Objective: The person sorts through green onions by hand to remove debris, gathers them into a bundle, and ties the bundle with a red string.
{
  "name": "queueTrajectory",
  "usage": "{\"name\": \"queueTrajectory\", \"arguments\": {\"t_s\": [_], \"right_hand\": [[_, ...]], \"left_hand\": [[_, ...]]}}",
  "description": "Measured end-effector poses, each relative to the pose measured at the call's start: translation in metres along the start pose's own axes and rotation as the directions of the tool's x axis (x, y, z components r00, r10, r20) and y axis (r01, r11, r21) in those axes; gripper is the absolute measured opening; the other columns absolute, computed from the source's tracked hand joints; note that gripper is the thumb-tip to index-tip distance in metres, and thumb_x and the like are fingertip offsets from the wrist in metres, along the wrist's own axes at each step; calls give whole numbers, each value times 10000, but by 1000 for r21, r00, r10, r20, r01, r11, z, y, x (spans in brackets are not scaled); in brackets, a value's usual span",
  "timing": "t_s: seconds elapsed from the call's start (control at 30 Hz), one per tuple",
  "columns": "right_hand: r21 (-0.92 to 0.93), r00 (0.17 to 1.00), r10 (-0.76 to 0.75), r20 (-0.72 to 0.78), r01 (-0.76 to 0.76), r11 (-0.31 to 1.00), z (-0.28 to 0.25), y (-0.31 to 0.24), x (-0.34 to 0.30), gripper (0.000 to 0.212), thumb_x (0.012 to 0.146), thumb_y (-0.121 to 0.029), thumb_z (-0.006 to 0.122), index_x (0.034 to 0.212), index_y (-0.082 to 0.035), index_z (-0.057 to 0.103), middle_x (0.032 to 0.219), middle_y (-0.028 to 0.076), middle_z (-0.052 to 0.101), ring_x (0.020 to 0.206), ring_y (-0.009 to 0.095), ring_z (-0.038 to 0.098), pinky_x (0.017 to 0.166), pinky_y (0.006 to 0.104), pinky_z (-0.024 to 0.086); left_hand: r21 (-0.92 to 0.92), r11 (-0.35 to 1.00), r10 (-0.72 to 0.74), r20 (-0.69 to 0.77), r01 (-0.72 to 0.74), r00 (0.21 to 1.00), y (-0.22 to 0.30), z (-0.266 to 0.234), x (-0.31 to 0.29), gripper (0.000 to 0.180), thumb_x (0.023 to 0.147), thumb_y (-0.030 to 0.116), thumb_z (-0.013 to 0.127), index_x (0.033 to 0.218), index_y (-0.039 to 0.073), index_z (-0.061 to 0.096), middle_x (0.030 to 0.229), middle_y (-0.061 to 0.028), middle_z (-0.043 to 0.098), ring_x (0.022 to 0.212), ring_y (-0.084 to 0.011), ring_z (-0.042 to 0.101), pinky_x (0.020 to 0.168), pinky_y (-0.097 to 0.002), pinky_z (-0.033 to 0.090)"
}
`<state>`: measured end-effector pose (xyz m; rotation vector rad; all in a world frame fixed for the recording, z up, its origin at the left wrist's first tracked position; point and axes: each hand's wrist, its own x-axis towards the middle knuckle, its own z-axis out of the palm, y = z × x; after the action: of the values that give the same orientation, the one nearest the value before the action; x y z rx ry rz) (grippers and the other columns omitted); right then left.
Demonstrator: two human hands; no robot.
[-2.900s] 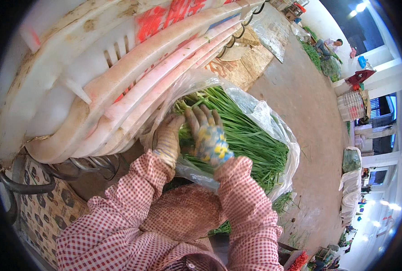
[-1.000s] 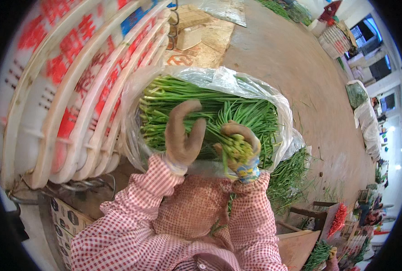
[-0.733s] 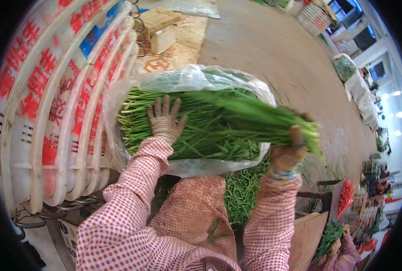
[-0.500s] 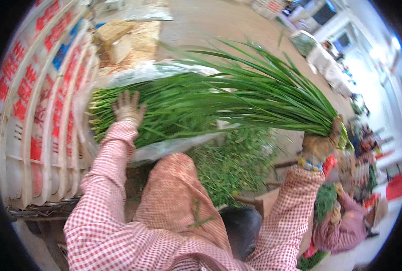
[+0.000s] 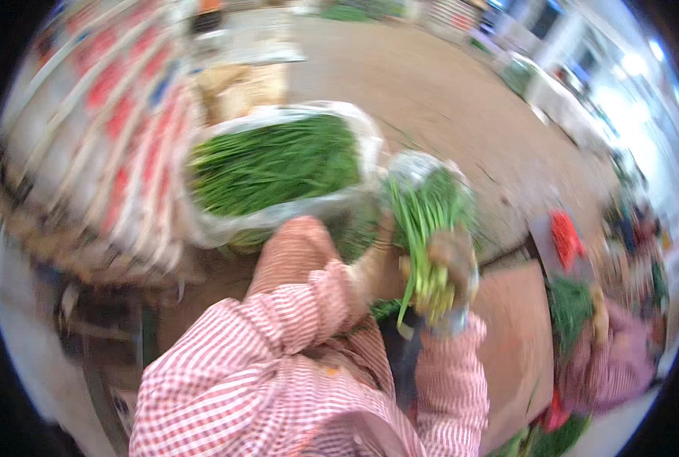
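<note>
A bunch of garlic chives (image 5: pixel 416 217) hangs in front of my right knee, pale stem ends low and toward me, green leaves pointing away. My right hand (image 5: pixel 452 255), in a soiled glove, is closed round it near the stems. Just left of the bunch is my left hand (image 5: pixel 379 263), smeared by motion and partly behind the stems; its fingers do not show clearly. Farther left, a crate lined with clear plastic (image 5: pixel 366 145) holds many more garlic chives (image 5: pixel 278 164), laid flat with their stem ends to the left.
White crates with red print (image 5: pixel 99 114) stand stacked at the left. Cardboard (image 5: pixel 240 87) lies beyond the lined crate. To my right are a brown board (image 5: pixel 511 327), red ties (image 5: pixel 564 236) and a co-worker in a purple top (image 5: pixel 610 358) handling greens (image 5: pixel 568 308).
My right hand has drawn the bunch in toward me, its leaves now clear of the lined crate. My left hand has left the chives in the crate and come right beside the bunch. The view has turned right.
</note>
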<state>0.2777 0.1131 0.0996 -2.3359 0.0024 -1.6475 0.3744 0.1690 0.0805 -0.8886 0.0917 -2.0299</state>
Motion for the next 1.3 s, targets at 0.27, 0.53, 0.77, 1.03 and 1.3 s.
{"name": "queueTrajectory", "arguments": {"t_s": [0.27,0.53,0.77,1.03,1.3], "right_hand": [[134,649,-155,745,83,988,-32,-70,-29,529,653,-280,792,1144,-202,613,1133,75,610,1032,311,603,969,514,429],[295,535,719,443,-845,446,-152,13,-24,878,840,-417,714,1482,-25,261,1393,216,439,1292,324,450,1029,454,429],[334,570,818,80,-788,517,-207,80,-68,757,856,-306,700,1455,-63,306,1383,102,470,1251,248,466,1038,391,406],[-77,561,816,-144,-828,555,-241,75,-106,672,752,-224,822,1311,-17,514,1188,102,635,1056,218,612,892,328,507],[18,592,792,-150,-799,601,-191,77,-28,402,755,-256,812,1060,-27,685,946,68,706,820,147,643,745,297,524]], "left_hand": [[684,687,484,-178,-245,857,-16,-48,-78,419,847,300,713,1142,15,626,1037,-145,691,920,-199,674,821,-338,561],[957,244,491,-261,157,831,-11,-12,-1,514,711,105,783,1197,60,621,1056,-96,688,907,-184,656,806,-316,536],[840,-514,79,-153,172,985,-32,-81,130,731,653,126,812,1312,51,504,1149,-54,635,1104,-149,531,979,-328,444],[917,-369,-212,-242,152,947,5,-240,187,694,752,396,792,1306,62,539,1278,-95,604,1153,-239,568,1008,-372,440],[696,324,1,-677,640,736,8,-150,168,586,842,354,665,1335,88,492,1336,-69,568,1270,-218,474,1146,-420,296]]}}
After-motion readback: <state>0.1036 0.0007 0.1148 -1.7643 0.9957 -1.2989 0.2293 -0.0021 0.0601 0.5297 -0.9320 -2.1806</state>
